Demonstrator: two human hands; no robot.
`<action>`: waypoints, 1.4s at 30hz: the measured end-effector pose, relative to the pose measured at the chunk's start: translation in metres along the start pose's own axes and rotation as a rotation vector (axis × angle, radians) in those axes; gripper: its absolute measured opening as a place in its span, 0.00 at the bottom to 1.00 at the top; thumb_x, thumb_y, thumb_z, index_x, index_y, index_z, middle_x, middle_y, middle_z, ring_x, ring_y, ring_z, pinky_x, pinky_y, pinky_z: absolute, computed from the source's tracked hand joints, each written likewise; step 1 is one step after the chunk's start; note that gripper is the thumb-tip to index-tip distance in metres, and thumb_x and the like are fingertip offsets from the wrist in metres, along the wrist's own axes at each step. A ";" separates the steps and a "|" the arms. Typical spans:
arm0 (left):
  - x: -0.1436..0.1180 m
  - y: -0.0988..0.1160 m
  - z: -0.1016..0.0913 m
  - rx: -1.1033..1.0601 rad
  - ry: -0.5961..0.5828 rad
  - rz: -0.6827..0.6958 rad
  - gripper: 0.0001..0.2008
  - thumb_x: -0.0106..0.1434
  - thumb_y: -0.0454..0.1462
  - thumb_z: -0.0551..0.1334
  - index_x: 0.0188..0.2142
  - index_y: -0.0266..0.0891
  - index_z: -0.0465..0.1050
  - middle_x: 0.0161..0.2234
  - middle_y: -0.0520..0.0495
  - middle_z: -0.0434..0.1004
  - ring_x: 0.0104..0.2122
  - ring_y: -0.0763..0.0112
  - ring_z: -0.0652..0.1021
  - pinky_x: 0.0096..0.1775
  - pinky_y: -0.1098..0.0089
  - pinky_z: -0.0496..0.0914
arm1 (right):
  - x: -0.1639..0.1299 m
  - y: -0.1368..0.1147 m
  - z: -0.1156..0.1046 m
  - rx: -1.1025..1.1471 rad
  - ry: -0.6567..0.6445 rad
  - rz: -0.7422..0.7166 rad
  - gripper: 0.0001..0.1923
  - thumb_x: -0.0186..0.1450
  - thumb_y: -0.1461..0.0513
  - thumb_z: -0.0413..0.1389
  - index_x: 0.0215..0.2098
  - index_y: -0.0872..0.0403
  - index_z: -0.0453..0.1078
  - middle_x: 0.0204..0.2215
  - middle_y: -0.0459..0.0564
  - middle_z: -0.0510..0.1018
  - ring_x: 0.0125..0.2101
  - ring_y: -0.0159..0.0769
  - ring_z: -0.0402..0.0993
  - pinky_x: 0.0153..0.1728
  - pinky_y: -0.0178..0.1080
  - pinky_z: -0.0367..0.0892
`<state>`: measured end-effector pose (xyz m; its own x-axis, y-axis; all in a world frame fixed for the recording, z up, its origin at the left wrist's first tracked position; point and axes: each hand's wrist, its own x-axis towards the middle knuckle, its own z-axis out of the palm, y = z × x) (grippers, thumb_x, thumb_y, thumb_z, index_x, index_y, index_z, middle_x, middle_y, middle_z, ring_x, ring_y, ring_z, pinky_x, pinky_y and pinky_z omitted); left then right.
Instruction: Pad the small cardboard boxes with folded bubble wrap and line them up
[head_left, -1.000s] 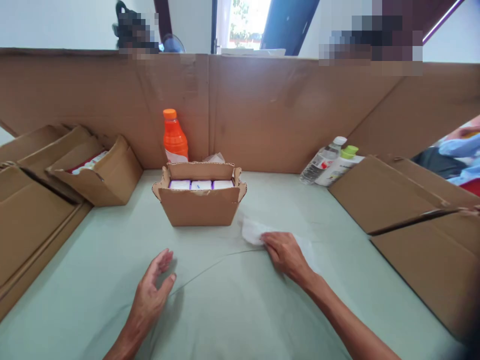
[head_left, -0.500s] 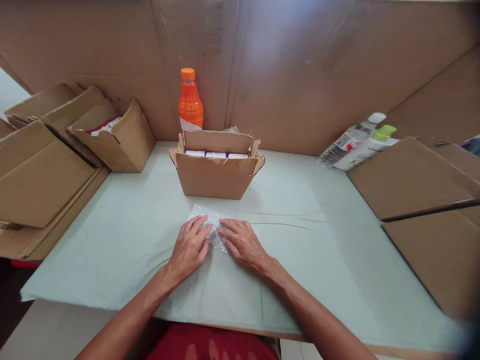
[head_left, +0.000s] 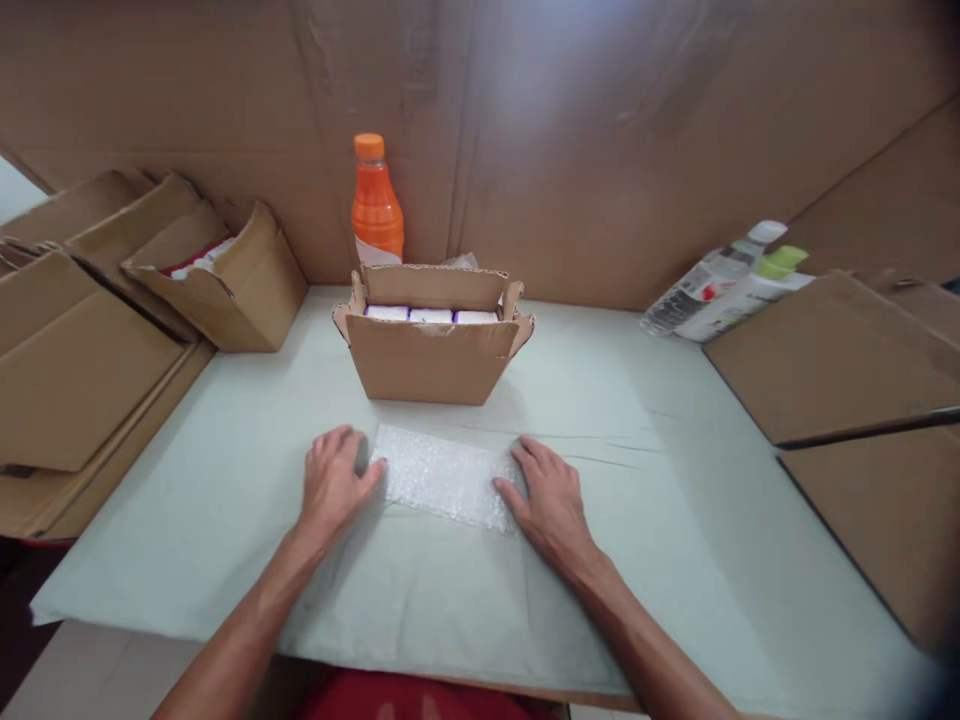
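A sheet of bubble wrap point(head_left: 444, 478) lies flat on the pale green table cover point(head_left: 645, 500), just in front of a small open cardboard box point(head_left: 433, 362) that holds three white and purple packs point(head_left: 430, 315). My left hand point(head_left: 334, 482) rests palm down at the sheet's left end, thumb touching its edge. At the right end my right hand point(head_left: 546, 500) lies flat with the fingers on the sheet. Neither hand grips anything.
An orange bottle point(head_left: 376, 207) stands behind the small box against a tall cardboard wall point(head_left: 570, 150). Open boxes and flat cartons point(head_left: 82, 350) crowd the left edge. Two bottles point(head_left: 724, 280) lie at the back right beside flat cardboard sheets point(head_left: 847, 360).
The right hand dragged the bubble wrap from the right to the middle. Both hands met on it, then slid apart to its two ends, spreading it flat. The view tilted down.
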<state>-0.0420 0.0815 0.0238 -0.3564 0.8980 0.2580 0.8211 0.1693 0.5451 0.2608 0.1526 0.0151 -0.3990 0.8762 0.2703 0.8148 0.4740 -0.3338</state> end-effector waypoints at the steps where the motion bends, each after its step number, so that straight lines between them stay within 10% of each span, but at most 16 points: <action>1: 0.000 0.004 0.005 -0.005 -0.033 -0.003 0.10 0.57 0.39 0.65 0.39 0.41 0.78 0.52 0.35 0.76 0.54 0.41 0.72 0.55 0.44 0.65 | 0.003 -0.005 0.004 0.039 -0.007 -0.012 0.13 0.68 0.56 0.53 0.43 0.54 0.74 0.55 0.60 0.77 0.55 0.54 0.72 0.53 0.55 0.65; 4: -0.009 0.017 0.017 -0.100 -0.086 0.008 0.07 0.60 0.35 0.59 0.36 0.42 0.76 0.45 0.40 0.79 0.47 0.52 0.77 0.50 0.54 0.70 | 0.004 -0.011 0.006 0.213 -0.009 0.025 0.09 0.68 0.57 0.52 0.37 0.52 0.72 0.46 0.56 0.81 0.47 0.49 0.76 0.48 0.52 0.69; 11: -0.024 0.019 0.007 -0.274 -0.222 -0.195 0.33 0.61 0.42 0.60 0.65 0.43 0.63 0.39 0.47 0.80 0.29 0.66 0.77 0.36 0.65 0.72 | -0.018 0.005 -0.017 0.528 -0.123 0.319 0.35 0.64 0.52 0.58 0.67 0.51 0.60 0.37 0.49 0.82 0.34 0.38 0.80 0.38 0.41 0.76; 17: -0.028 0.024 0.001 -0.503 -0.276 -0.016 0.12 0.61 0.36 0.57 0.36 0.44 0.81 0.34 0.47 0.82 0.33 0.65 0.80 0.36 0.68 0.74 | -0.026 0.000 -0.020 0.399 -0.159 0.068 0.14 0.66 0.58 0.53 0.45 0.44 0.79 0.39 0.48 0.85 0.37 0.43 0.82 0.41 0.48 0.78; 21: -0.005 0.042 -0.037 -0.415 0.016 0.247 0.12 0.63 0.34 0.58 0.38 0.44 0.81 0.33 0.47 0.82 0.34 0.64 0.81 0.38 0.66 0.74 | 0.012 -0.019 -0.069 0.360 0.100 -0.137 0.12 0.70 0.59 0.53 0.44 0.43 0.79 0.39 0.48 0.85 0.41 0.44 0.82 0.44 0.48 0.77; 26: 0.096 0.077 -0.102 -0.170 0.359 0.482 0.16 0.62 0.38 0.59 0.47 0.40 0.79 0.44 0.42 0.82 0.49 0.54 0.77 0.55 0.55 0.68 | 0.128 -0.050 -0.150 0.160 0.473 -0.327 0.13 0.70 0.61 0.55 0.50 0.47 0.77 0.45 0.49 0.83 0.46 0.42 0.79 0.48 0.45 0.72; 32: 0.203 0.091 -0.114 0.201 -0.152 0.343 0.14 0.60 0.37 0.53 0.24 0.39 0.76 0.20 0.51 0.63 0.25 0.68 0.69 0.34 0.68 0.61 | 0.255 -0.048 -0.150 -0.120 -0.032 -0.318 0.11 0.63 0.63 0.57 0.37 0.47 0.81 0.33 0.43 0.84 0.33 0.37 0.78 0.33 0.36 0.66; 37: 0.229 0.095 -0.102 0.379 -0.457 0.371 0.13 0.52 0.32 0.57 0.13 0.43 0.60 0.15 0.55 0.49 0.18 0.73 0.54 0.28 0.67 0.52 | 0.277 -0.055 -0.129 -0.331 -0.350 -0.416 0.10 0.56 0.67 0.57 0.24 0.47 0.78 0.21 0.41 0.76 0.24 0.32 0.72 0.27 0.34 0.58; 42: 0.238 0.099 -0.098 0.336 -0.619 0.458 0.10 0.52 0.33 0.58 0.16 0.42 0.65 0.15 0.53 0.60 0.18 0.71 0.62 0.28 0.67 0.55 | 0.281 -0.061 -0.114 -0.345 -0.512 -0.401 0.08 0.53 0.65 0.59 0.18 0.50 0.73 0.16 0.44 0.72 0.20 0.33 0.69 0.25 0.36 0.57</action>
<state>-0.0897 0.2721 0.2176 0.2728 0.9515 -0.1421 0.9491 -0.2421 0.2014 0.1468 0.3598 0.2141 -0.7716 0.6125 -0.1716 0.6177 0.7860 0.0278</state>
